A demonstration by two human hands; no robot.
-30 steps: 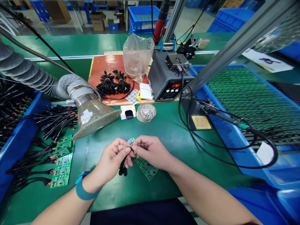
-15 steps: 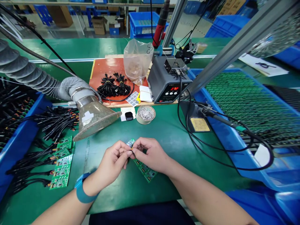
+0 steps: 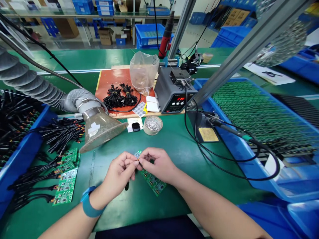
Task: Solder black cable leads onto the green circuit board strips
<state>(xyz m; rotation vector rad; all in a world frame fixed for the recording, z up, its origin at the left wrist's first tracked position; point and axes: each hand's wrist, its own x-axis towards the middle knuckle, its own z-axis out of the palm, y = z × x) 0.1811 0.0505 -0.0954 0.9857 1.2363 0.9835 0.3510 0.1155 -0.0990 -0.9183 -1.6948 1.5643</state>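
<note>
A thin black cable [image 3: 127, 186] sits with a bit of orange wire pinched between the fingers [image 3: 130, 168] of both hands, its dark end hanging below the left hand [image 3: 117, 174]. One green circuit board [image 3: 155, 184] lies on the worktop [image 3: 176, 142], partly hidden beneath the right hand [image 3: 159, 166]. Farther back are one round container [image 3: 152, 131] and two cable bundles [image 3: 114, 97]. Both forearms slant inward from the near edge, fingertips almost meeting.
</note>
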